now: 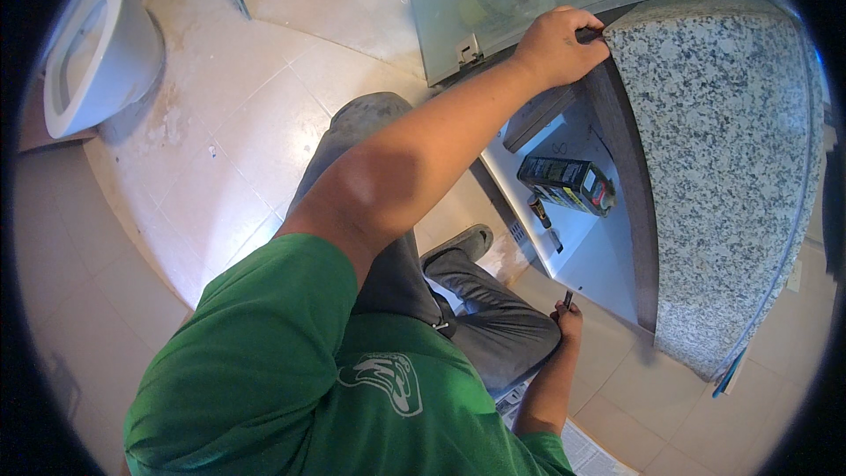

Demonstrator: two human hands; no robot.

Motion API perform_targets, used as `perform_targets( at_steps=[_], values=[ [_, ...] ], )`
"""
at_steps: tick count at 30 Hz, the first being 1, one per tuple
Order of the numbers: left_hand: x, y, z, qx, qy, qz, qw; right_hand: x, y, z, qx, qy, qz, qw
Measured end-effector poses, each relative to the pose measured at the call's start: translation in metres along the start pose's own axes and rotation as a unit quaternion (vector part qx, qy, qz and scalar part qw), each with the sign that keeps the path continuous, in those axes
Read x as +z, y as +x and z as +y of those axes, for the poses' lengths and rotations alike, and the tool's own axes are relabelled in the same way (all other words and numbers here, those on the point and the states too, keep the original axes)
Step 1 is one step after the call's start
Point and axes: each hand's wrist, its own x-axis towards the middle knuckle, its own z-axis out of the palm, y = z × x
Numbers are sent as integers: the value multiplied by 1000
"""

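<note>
My left hand [564,46] reaches across to the corner of the speckled granite countertop [718,159]. Its fingers are curled around a dark edge piece just under the stone. Low on the right, beside my knee, my right hand [570,321] is closed around a small dark stick-like thing [568,299]; its kind is too small to make out. Below the countertop is an open cabinet with a white inside [604,256] and a brown wooden frame [636,211]. A dark rectangular tin [564,183] lies in there, with a small black and yellow tube [538,211] near it.
A glass panel [493,9] with a metal hinge [468,50] stands beyond my left hand. The white toilet [106,53] is at the far left on the tiled floor [238,141]. My bent legs [493,317] are close to the cabinet's open side.
</note>
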Motion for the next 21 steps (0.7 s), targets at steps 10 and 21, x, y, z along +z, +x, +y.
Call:
perform_targets(
  at_steps=[10, 21],
  values=[
    [1, -3, 4, -5, 4, 18, 1000, 0, -4, -8, -8, 21, -7, 1000],
    [-1, -2, -10, 43, 50, 3, 998, 0, -1, -5, -4, -1, -3, 1000]
  ],
)
